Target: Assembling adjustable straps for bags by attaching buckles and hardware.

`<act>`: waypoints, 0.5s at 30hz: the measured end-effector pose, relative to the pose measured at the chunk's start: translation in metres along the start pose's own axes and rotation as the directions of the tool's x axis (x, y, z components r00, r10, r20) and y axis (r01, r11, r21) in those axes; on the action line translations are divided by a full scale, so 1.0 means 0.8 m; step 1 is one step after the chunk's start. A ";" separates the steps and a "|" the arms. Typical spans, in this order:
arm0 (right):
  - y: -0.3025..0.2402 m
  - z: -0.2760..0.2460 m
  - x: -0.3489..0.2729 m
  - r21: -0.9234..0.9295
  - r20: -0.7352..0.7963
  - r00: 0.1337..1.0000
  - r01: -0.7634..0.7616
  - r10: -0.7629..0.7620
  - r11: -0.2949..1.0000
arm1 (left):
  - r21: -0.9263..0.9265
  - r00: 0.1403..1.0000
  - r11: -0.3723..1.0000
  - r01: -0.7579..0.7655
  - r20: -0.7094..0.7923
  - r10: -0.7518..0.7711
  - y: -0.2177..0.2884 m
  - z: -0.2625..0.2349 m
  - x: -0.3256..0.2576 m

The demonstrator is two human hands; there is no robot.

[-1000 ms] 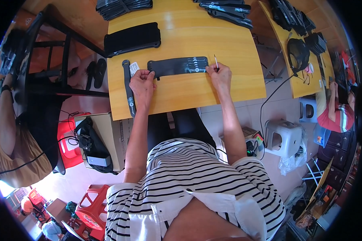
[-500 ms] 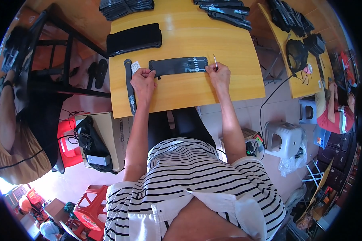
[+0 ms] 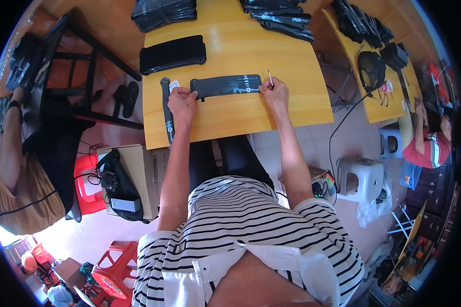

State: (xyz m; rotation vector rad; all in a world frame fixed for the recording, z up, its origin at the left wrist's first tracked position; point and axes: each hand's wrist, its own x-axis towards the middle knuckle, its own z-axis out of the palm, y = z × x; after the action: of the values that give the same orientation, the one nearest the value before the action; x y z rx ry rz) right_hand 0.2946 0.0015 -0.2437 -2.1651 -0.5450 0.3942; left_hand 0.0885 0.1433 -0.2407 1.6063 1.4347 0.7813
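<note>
A wide black band (image 3: 223,86) with pale printed marks at its right end lies flat on the yellow table (image 3: 230,120). My left hand (image 3: 182,104) pinches its left end between thumb and fingers. At the other end, my right hand (image 3: 275,95) has its fingertips closed at the band's edge. It also holds a thin, pointed, pen-like tool (image 3: 270,77), whose tip sticks up past the fingers; its exact kind is too small to make out. Beside my left hand lie a narrow black strap (image 3: 166,112) and a small white label (image 3: 174,84), partly hidden by the hand.
Behind the band lies a folded black pad (image 3: 172,54). Stacks of black bands stand at the far left (image 3: 164,13) and far right (image 3: 281,19). A second table (image 3: 379,105) holds a black cap (image 3: 371,70). A co-worker's arm (image 3: 7,138) shows at left, another person (image 3: 427,143) at right.
The view has shifted slightly, so the table and things on it sit a little differently. Both hands stay at the band's ends, and the tool in my right hand points more upright.
</note>
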 end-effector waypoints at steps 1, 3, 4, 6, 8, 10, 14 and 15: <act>0.007 0.002 0.002 0.002 -0.006 1.000 0.004 -0.004 1.000 | -0.024 0.999 0.999 0.037 0.026 -0.036 0.005 -0.001 -0.002; 0.011 0.005 0.004 0.083 -0.043 0.996 0.084 -0.081 0.993 | -0.053 0.997 0.996 0.071 0.046 -0.068 0.009 -0.005 -0.004; 0.010 0.003 0.003 0.084 -0.043 0.995 0.092 -0.089 0.992 | -0.076 0.997 0.995 0.065 0.039 -0.062 0.008 -0.007 -0.006; 0.006 -0.005 -0.002 0.510 0.175 0.983 -0.142 0.059 0.849 | -0.105 0.998 0.993 0.055 0.028 -0.052 0.011 -0.016 -0.012; 0.007 -0.020 -0.009 0.560 0.176 0.983 -0.148 0.058 0.815 | -0.244 1.000 0.969 -0.023 -0.006 0.022 0.015 -0.035 -0.027; 0.009 -0.034 -0.022 0.606 0.194 0.980 -0.161 0.052 0.779 | -0.187 0.995 0.977 -0.102 -0.035 0.097 -0.006 -0.068 -0.026; 0.003 -0.049 -0.056 0.559 0.146 0.988 -0.129 0.056 0.819 | 0.343 0.960 0.914 -0.218 -0.092 0.264 -0.012 -0.120 -0.049; -0.002 -0.051 -0.066 0.548 0.131 0.990 -0.113 0.049 0.829 | 0.436 0.973 0.881 -0.185 -0.045 0.227 -0.007 -0.124 -0.058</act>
State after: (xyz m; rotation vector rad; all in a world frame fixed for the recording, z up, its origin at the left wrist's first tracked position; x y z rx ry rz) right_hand 0.2678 -0.0515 -0.2142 -1.6079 -0.3409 0.6386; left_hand -0.0075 0.1149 -0.1955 2.1119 1.6011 0.6982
